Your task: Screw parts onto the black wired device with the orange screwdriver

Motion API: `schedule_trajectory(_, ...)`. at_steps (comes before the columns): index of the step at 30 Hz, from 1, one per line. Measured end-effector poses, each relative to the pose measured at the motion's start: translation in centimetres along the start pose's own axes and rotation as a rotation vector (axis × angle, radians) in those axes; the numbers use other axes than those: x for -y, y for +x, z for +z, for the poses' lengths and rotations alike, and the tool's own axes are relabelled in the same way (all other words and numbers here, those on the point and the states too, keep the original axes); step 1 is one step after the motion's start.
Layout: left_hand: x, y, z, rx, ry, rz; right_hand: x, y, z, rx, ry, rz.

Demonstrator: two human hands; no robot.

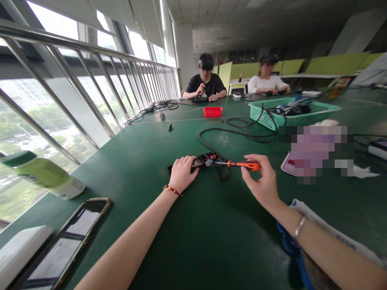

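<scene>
My left hand [182,174] is wrapped over a small black device [198,162] lying on the green table, pressing it down. The device's right end shows exposed inner parts, with bits of red and grey, and a black cable runs off from it. My right hand [262,177] grips the orange and black handle of a screwdriver [243,165] between thumb and fingers. Its thin shaft points left, and the tip meets the exposed parts of the device; the exact contact spot is too small to make out.
A red tray [213,112] and a teal basket [294,119] of cables stand farther back. At left are a green bottle [45,175] and a phone [68,241]. A pixelated phone [288,165] lies at right. Two people [206,82] work across the table [145,225].
</scene>
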State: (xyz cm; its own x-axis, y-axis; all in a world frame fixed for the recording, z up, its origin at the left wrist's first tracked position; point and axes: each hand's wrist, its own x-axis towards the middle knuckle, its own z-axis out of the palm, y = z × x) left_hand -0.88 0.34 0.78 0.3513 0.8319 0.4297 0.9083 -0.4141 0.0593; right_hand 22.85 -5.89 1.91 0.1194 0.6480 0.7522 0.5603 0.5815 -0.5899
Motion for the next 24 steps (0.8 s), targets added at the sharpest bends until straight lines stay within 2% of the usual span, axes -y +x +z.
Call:
schedule_trajectory(4, -0.04, 0.06, 0.09, 0.005, 0.003, -0.002, -0.05, -0.11, -0.05, 0.038, -0.041, 0.044)
schedule_trajectory(12, -0.39, 0.29, 0.15, -0.011, 0.031, -0.013, 0.17, -0.11, -0.16, 0.033, -0.007, 0.05)
schedule_trajectory(17, -0.25, 0.25, 0.27, -0.014, 0.034, -0.005, 0.02, -0.19, -0.22, 0.104, -0.04, 0.117)
schedule_trajectory(24, -0.16, 0.01, 0.1, -0.007, 0.04, 0.023, 0.11, 0.0, 0.16, -0.03, -0.002, -0.013)
